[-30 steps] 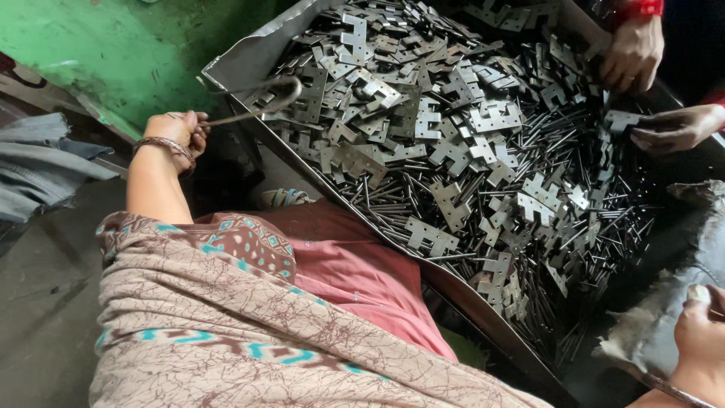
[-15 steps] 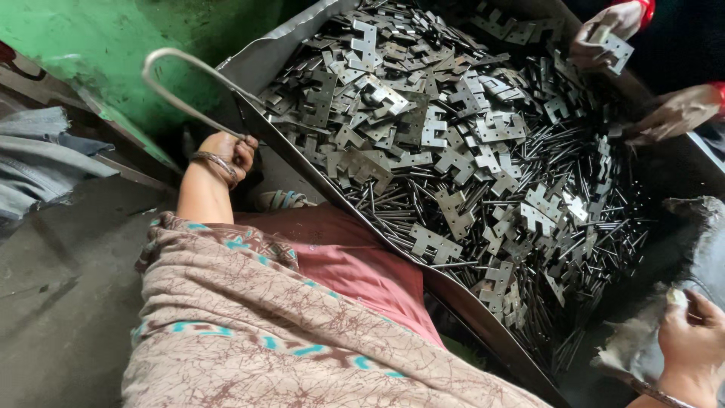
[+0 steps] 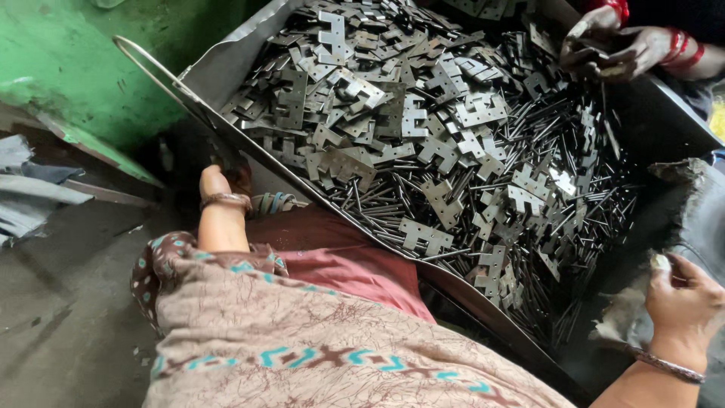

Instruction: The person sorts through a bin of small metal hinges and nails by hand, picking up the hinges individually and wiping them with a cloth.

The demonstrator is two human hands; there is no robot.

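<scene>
A large metal tray (image 3: 226, 72) lies tilted across the person's lap, heaped with flat stamped metal plates (image 3: 393, 113) toward its upper end and thin dark metal rods (image 3: 529, 204) toward its lower right. The left hand (image 3: 219, 181) is down at the tray's lower left edge, just below the rim, with a bangle at the wrist. Its fingers are tucked into the shadow under the tray, so it cannot be told how far they are closed; they seem to be at the lower end of a bent wire handle (image 3: 151, 68) that rises beside the tray's left corner, against the green wall (image 3: 68, 75).

The right hand (image 3: 683, 302) is beyond the tray's lower right side, fingers curled closed around a fold of grey cloth (image 3: 634, 310) that hangs over the tray's edge there. A bangle sits on that wrist as well.

At the tray's far right corner, another person's hands (image 3: 612, 49), wearing red bangles, are bunched together over the plates and pinch a few small pieces.

Below the tray, the person's patterned shawl (image 3: 302, 340) covers a red garment (image 3: 340, 257).
</scene>
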